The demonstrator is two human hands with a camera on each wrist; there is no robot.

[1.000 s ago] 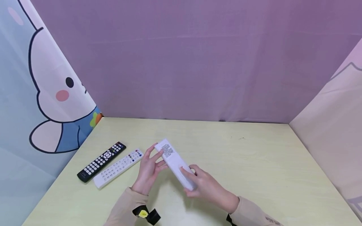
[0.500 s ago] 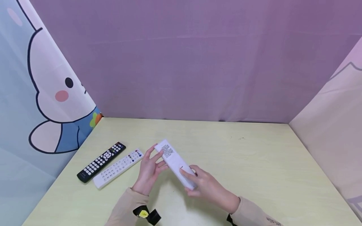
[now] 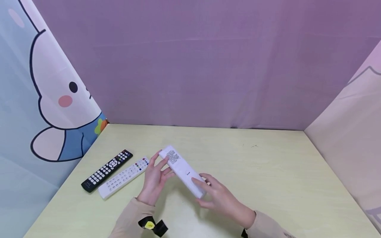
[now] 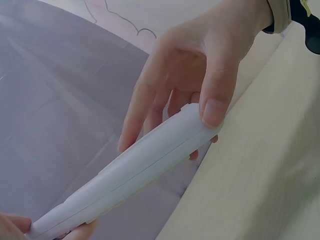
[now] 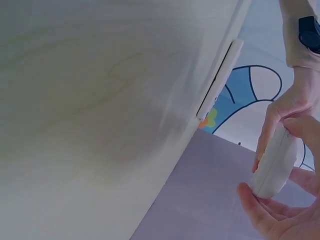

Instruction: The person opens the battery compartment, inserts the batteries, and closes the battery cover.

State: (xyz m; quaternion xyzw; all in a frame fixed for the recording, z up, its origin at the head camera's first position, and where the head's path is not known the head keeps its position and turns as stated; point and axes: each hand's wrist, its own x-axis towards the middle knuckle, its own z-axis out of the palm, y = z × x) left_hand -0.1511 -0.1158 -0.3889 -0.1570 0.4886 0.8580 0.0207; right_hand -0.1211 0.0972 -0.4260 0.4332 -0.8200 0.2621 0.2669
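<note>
A white remote control (image 3: 183, 172) is held above the table, its back with a grey printed label facing up. Around its upper left end are the fingers of my left hand (image 3: 154, 180), one finger lying over the back near the label. My right hand (image 3: 221, 196) grips the lower right end, a finger on the back and the thumb at the bottom edge. The left wrist view shows the remote (image 4: 135, 160) from its side, slanting between both hands. In the right wrist view, the remote (image 5: 277, 165) appears end-on. Its button side is hidden from the head view.
Left of my hands, a black remote (image 3: 107, 170) and another white remote (image 3: 123, 178) lie side by side, buttons up, on the pale wooden table (image 3: 268, 172). A purple cloth (image 3: 202, 66) hangs behind the table; printed cloths flank it.
Both hands and the remote have shifted slightly left. The finger of my right hand has slid back toward the lower end, uncovering a small dark mark on the remote's back.
</note>
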